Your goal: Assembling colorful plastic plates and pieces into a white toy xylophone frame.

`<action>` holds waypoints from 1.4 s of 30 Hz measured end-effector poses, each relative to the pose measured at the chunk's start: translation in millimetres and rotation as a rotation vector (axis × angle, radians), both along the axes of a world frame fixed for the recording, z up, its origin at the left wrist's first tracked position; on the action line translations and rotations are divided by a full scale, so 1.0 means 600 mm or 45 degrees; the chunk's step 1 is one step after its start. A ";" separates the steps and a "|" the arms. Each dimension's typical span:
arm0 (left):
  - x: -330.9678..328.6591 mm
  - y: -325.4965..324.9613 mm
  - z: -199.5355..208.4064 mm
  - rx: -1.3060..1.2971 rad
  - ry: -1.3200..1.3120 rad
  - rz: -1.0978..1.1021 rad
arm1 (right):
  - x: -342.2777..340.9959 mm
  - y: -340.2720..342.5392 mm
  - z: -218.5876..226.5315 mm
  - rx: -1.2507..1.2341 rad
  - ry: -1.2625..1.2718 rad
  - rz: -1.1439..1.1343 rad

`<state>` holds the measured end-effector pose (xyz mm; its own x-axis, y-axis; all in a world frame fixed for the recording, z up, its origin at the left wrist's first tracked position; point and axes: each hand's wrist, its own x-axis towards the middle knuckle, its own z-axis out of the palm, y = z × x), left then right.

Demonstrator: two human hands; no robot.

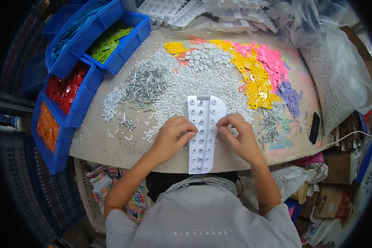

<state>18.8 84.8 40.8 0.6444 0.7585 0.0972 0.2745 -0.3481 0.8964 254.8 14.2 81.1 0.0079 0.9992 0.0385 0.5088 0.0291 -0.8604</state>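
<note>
A long white plastic jig (205, 153) lies upright before me at the table's front edge. Small round white pieces sit along both its sides, and a line of shiny metal pin heads (201, 121) runs down its middle. At the jig's left edge, my left hand (172, 138) is closed in a pinch. My right hand (240, 135) pinches over the right side, at about the same height. Whatever the fingertips hold is too small to make out. Loose white round pieces (194, 78) spread beyond the jig, with a heap of metal pins (142, 84) to their left.
Yellow tabs (256, 78), pink tabs (270, 62) and purple tabs (290, 98) lie at the right. Blue bins (99, 78) of coloured tabs stand at the left. A black phone-like object (314, 128) and a bulging clear bag (339, 78) are at the right edge.
</note>
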 end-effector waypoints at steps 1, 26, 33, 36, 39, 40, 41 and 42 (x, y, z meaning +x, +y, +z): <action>0.002 -0.001 -0.007 0.044 0.006 0.014 | -0.005 -0.004 -0.005 0.003 -0.004 0.000; 0.012 -0.019 -0.032 0.811 0.023 0.147 | -0.037 -0.025 -0.086 0.334 -0.238 -0.180; 0.029 0.035 -0.007 0.348 -0.139 0.291 | -0.037 -0.030 -0.086 0.367 -0.205 -0.191; 0.052 0.119 0.000 0.358 -0.087 0.455 | -0.022 -0.020 -0.069 0.341 -0.167 -0.264; 0.074 0.195 -0.011 0.505 0.049 0.413 | 0.013 0.011 -0.054 0.345 -0.161 -0.412; 0.084 0.209 -0.009 0.491 0.073 0.412 | 0.029 0.026 -0.054 0.345 -0.286 -0.398; 0.094 0.223 -0.008 0.477 0.096 0.411 | 0.043 0.041 -0.055 0.345 -0.411 -0.384; 0.105 0.235 -0.017 0.524 0.122 0.416 | 0.052 0.055 -0.058 0.345 -0.415 -0.383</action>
<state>81.7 226.1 30.9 0.4015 0.8328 0.3811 0.5015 -0.5481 0.6694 286.2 47.2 46.5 0.2376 0.9084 0.3441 0.7691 0.0405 -0.6378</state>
